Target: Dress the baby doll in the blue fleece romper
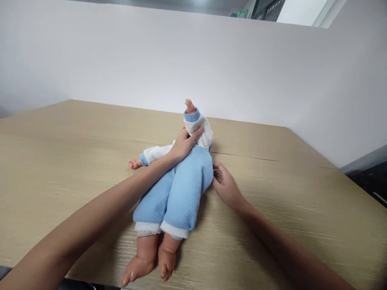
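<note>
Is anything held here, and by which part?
The left hand holds the doll by its white top. The right hand is at the blue trousers; whether it grips them cannot be told.

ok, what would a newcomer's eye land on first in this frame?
Probably the doll in blue trousers, lying mid-table with its feet toward the near edge. Next, its raised hand, standing out against the pale wall at top centre. Then the person's left hand on its upper body and right hand beside its hip.
</note>
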The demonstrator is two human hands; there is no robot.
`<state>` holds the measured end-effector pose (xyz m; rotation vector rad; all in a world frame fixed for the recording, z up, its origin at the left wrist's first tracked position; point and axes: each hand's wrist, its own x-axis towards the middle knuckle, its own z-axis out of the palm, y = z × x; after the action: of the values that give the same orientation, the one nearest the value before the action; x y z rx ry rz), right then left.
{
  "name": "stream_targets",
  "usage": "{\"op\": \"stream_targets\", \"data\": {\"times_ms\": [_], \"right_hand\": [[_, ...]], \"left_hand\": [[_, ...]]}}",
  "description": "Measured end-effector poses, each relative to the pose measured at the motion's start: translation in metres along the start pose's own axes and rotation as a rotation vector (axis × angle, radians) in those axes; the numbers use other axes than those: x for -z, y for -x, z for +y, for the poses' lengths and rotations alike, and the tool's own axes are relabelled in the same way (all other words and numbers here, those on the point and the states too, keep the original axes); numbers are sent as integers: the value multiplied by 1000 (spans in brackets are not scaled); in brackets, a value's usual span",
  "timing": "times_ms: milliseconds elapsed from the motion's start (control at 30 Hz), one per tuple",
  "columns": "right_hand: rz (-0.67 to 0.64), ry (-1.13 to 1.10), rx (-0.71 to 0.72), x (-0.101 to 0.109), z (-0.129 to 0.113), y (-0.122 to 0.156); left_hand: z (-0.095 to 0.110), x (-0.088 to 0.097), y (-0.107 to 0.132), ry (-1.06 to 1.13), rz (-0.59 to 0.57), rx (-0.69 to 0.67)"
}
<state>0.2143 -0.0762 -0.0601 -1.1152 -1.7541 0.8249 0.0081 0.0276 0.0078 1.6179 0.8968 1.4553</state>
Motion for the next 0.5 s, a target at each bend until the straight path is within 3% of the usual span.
{"op": "stream_targets", "data": {"times_ms": [100, 200, 333, 500], "right_hand": [[89, -212, -136, 6, 4, -5], [136, -349, -271, 18, 10, -12], [67, -540, -382, 43, 15, -19], [-39, -699, -474, 69, 13, -26]], "left_hand": [[1, -14, -1, -158, -74, -49], [2, -27, -1, -384, -222, -104], [9, -44, 2, -696, -454, -223], [20, -51, 8, -850, -602, -285]]}}
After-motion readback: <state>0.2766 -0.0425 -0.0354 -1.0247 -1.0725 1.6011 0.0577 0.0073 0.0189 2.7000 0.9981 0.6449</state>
